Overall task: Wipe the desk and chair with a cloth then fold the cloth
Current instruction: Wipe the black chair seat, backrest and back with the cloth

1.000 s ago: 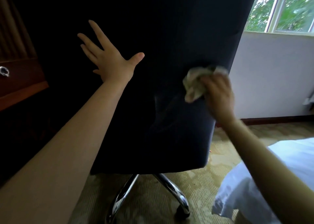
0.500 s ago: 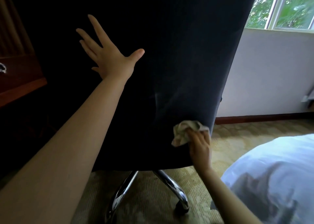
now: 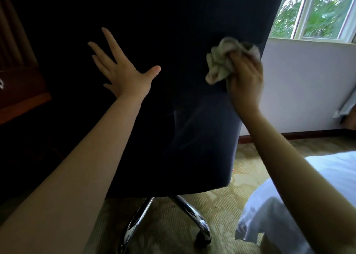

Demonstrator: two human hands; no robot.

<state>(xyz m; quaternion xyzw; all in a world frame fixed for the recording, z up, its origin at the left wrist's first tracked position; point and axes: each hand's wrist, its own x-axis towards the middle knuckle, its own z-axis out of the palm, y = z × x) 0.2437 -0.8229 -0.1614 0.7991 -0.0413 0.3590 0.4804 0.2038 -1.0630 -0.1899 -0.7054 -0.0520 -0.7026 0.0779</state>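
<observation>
The dark blue back of the swivel chair (image 3: 173,119) fills the middle of the view. My left hand (image 3: 123,72) lies flat against it with fingers spread, left of centre. My right hand (image 3: 246,80) grips a crumpled pale cloth (image 3: 221,61) and presses it on the chair back near its right edge, at upper height. Faint wipe streaks show on the fabric below the cloth. The wooden desk (image 3: 21,103) is partly visible in shadow at the far left.
The chair's chrome legs (image 3: 185,205) and a caster stand on patterned yellow carpet. A white bed corner (image 3: 289,205) is at the lower right. A white wall and window (image 3: 317,13) lie behind the chair on the right.
My right hand has carried the cloth up along the chair's right edge, from near the bottom of the backrest to its upper part. My left hand has stayed flat on the chair.
</observation>
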